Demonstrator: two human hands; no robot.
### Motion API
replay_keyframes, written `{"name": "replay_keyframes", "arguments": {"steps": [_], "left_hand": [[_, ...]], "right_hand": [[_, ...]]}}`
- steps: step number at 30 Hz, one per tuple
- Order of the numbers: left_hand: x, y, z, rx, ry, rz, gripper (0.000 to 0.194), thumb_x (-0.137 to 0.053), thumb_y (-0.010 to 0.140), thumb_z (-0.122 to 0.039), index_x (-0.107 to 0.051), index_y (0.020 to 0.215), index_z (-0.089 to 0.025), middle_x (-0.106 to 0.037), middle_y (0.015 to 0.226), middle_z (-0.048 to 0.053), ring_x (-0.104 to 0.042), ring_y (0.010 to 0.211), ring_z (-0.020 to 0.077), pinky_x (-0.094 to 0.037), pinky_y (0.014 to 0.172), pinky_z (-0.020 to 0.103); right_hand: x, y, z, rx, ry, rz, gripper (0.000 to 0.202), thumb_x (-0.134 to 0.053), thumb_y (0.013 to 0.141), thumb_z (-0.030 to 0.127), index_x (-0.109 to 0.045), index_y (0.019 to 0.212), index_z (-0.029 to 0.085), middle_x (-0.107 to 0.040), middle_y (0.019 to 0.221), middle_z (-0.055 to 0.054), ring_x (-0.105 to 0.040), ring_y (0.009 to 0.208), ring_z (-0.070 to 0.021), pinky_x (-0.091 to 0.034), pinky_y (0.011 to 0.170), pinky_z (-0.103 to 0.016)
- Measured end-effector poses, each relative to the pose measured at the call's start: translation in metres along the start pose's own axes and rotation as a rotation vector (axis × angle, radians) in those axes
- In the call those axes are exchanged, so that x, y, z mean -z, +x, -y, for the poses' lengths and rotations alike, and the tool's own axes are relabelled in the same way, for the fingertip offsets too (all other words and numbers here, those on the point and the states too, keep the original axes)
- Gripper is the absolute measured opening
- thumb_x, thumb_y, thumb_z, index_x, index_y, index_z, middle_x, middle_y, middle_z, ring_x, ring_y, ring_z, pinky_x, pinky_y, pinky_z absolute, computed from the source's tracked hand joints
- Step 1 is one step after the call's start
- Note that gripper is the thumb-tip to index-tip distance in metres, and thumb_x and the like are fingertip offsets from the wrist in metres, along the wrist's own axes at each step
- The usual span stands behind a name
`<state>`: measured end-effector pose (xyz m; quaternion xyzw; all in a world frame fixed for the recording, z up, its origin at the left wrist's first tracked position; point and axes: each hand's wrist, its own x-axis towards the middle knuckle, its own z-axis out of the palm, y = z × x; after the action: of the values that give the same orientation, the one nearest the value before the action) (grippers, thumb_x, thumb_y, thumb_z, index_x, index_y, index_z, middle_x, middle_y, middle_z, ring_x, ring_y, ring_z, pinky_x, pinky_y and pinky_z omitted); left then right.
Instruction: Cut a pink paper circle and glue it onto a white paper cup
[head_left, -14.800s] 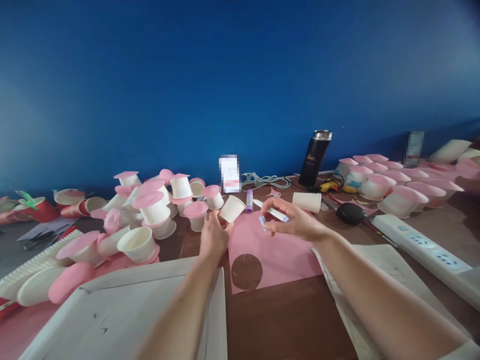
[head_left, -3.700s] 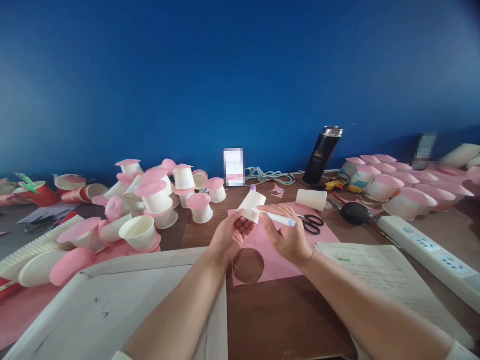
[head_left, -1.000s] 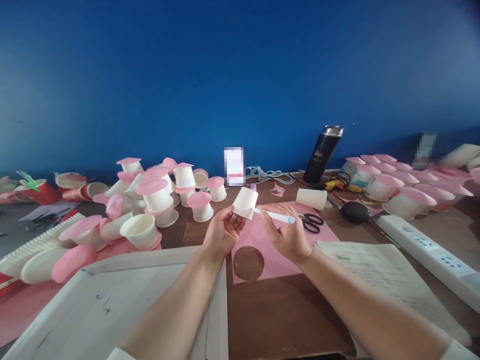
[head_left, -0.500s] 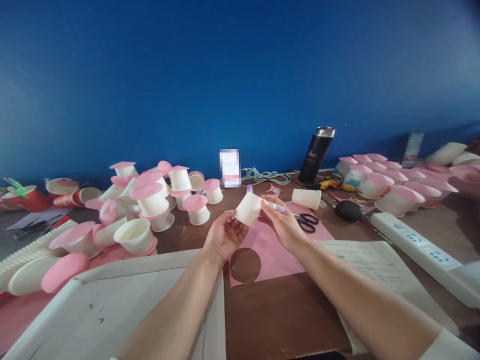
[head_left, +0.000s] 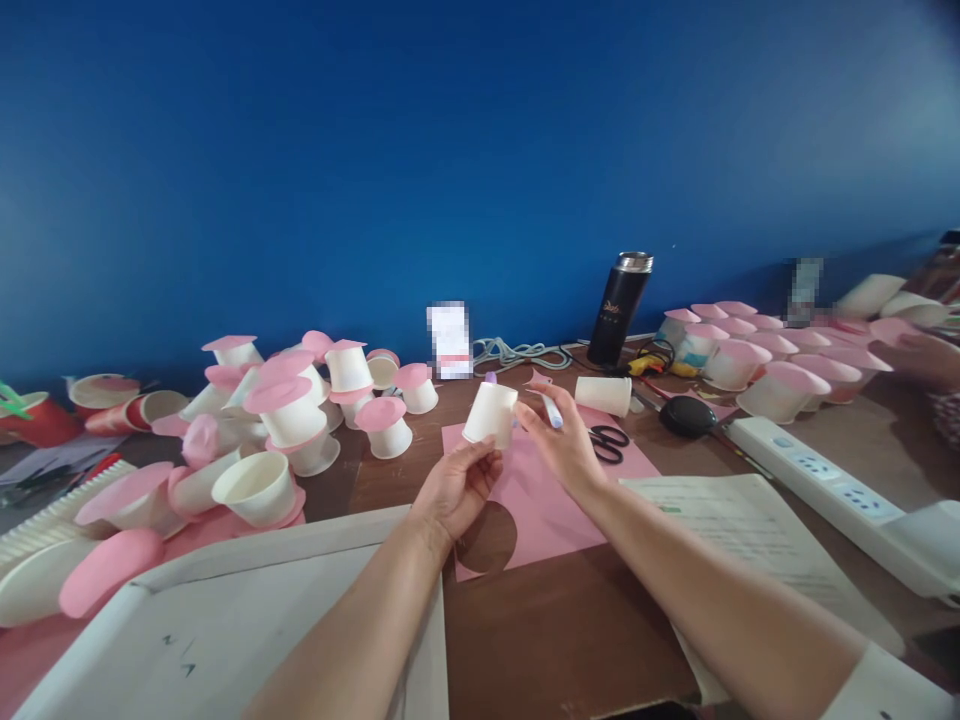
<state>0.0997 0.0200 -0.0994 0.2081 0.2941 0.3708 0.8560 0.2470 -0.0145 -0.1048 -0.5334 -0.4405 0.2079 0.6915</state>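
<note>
Just above the pink paper sheet (head_left: 547,490), my left hand (head_left: 461,488) holds a white paper cup (head_left: 489,415) by its lower end, thumb against the side. The cup appears bottom up and leans slightly. My right hand (head_left: 562,440) is closed round a slim white and pale purple tube (head_left: 553,411), its fingertips close to the cup's right side. Whether they touch the cup I cannot tell. A purple cap-like piece (head_left: 491,378) shows behind the cup. The sheet has a round hole cut in it, and black-handled scissors (head_left: 609,443) lie at its right edge.
Left stand and lie many white cups with pink paper discs (head_left: 281,397); more (head_left: 795,380) stand right. Another cup (head_left: 604,395) lies beyond the scissors. A black flask (head_left: 621,310), power strip (head_left: 832,490), papers (head_left: 720,520) and white board (head_left: 247,620) surround the work area. Another person's hand (head_left: 919,358) is far right.
The cup has tipped more upright in my left hand. My right fingers have drawn back a little from it. The view has shifted slightly to the right, and another person's hand shows there.
</note>
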Motion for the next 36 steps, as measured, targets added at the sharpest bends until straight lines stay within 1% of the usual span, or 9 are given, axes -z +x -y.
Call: {"name": "replay_keyframes", "arguments": {"steps": [2, 3, 5, 9, 12, 15, 18, 33, 36], "left_hand": [[-0.001, 0.001, -0.002, -0.027, -0.053, -0.056, 0.007, -0.059, 0.08, -0.001, -0.063, 0.079, -0.007, -0.063, 0.068, 0.006, -0.061, 0.059, 0.0087, -0.056, 0.059, 0.017], [-0.002, 0.001, -0.003, -0.036, -0.078, -0.071, 0.008, -0.058, 0.08, -0.001, -0.062, 0.078, -0.007, -0.063, 0.067, 0.006, -0.061, 0.058, 0.0086, -0.056, 0.059, 0.017], [-0.002, 0.002, -0.004, -0.053, -0.126, -0.089, 0.01, -0.057, 0.081, 0.0, -0.061, 0.074, -0.006, -0.062, 0.065, 0.006, -0.061, 0.058, 0.0085, -0.056, 0.06, 0.016], [-0.001, 0.004, -0.005, -0.074, -0.193, -0.104, 0.012, -0.057, 0.081, 0.001, -0.061, 0.072, -0.007, -0.064, 0.066, 0.006, -0.063, 0.061, 0.0085, -0.058, 0.067, 0.017], [0.0, 0.005, -0.005, -0.079, -0.19, -0.093, 0.011, -0.057, 0.081, 0.0, -0.062, 0.073, -0.006, -0.065, 0.067, 0.007, -0.064, 0.061, 0.0087, -0.058, 0.067, 0.017], [0.0, 0.005, -0.005, -0.075, -0.181, -0.093, 0.012, -0.057, 0.081, 0.0, -0.062, 0.072, -0.005, -0.064, 0.065, 0.007, -0.064, 0.06, 0.0092, -0.057, 0.066, 0.016], [-0.001, 0.004, -0.006, -0.075, -0.177, -0.093, 0.012, -0.057, 0.081, 0.0, -0.062, 0.07, -0.005, -0.064, 0.064, 0.007, -0.064, 0.059, 0.0092, -0.057, 0.065, 0.016], [0.002, 0.004, -0.006, -0.079, -0.158, -0.05, 0.012, -0.059, 0.08, -0.001, -0.064, 0.07, -0.004, -0.065, 0.064, 0.007, -0.063, 0.06, 0.0085, -0.056, 0.064, 0.016], [0.001, 0.004, -0.005, -0.096, -0.159, -0.062, 0.011, -0.059, 0.079, 0.0, -0.064, 0.07, -0.004, -0.065, 0.065, 0.007, -0.063, 0.06, 0.0083, -0.056, 0.063, 0.015]], "right_hand": [[0.001, -0.002, 0.005, 0.191, -0.068, -0.04, 0.037, -0.059, 0.087, 0.038, -0.052, 0.12, 0.023, -0.067, 0.103, -0.008, -0.066, 0.088, -0.0192, -0.055, 0.078, -0.038], [0.001, -0.004, 0.009, 0.265, -0.086, -0.035, 0.035, -0.053, 0.091, 0.035, -0.051, 0.123, 0.024, -0.067, 0.105, -0.008, -0.066, 0.087, -0.0183, -0.055, 0.079, -0.039], [0.002, -0.011, 0.018, 0.347, -0.117, 0.023, 0.034, -0.046, 0.095, 0.03, -0.049, 0.128, 0.026, -0.066, 0.106, -0.007, -0.066, 0.083, -0.0169, -0.055, 0.08, -0.039], [0.001, -0.023, 0.031, 0.518, -0.306, 0.153, 0.028, -0.052, 0.092, 0.024, -0.059, 0.119, 0.028, -0.067, 0.109, -0.006, -0.063, 0.091, -0.0196, -0.053, 0.081, -0.038], [0.0, -0.025, 0.033, 0.601, -0.41, 0.162, 0.023, -0.055, 0.089, 0.02, -0.062, 0.111, 0.025, -0.069, 0.106, -0.006, -0.063, 0.093, -0.0209, -0.052, 0.082, -0.038], [0.0, -0.024, 0.03, 0.635, -0.467, 0.125, 0.02, -0.056, 0.088, 0.018, -0.063, 0.106, 0.023, -0.071, 0.103, -0.006, -0.064, 0.093, -0.0212, -0.052, 0.082, -0.038], [0.0, -0.022, 0.027, 0.632, -0.516, 0.108, 0.018, -0.057, 0.088, 0.018, -0.063, 0.105, 0.021, -0.071, 0.101, -0.006, -0.064, 0.091, -0.0214, -0.051, 0.082, -0.039], [-0.001, -0.021, 0.024, 0.653, -0.611, 0.147, 0.019, -0.055, 0.089, 0.018, -0.063, 0.106, 0.021, -0.071, 0.105, -0.006, -0.063, 0.093, -0.0218, -0.047, 0.084, -0.039], [-0.001, -0.021, 0.024, 0.646, -0.625, 0.159, 0.019, -0.054, 0.09, 0.019, -0.063, 0.106, 0.021, -0.071, 0.106, -0.006, -0.064, 0.093, -0.0216, -0.047, 0.084, -0.039]]}}
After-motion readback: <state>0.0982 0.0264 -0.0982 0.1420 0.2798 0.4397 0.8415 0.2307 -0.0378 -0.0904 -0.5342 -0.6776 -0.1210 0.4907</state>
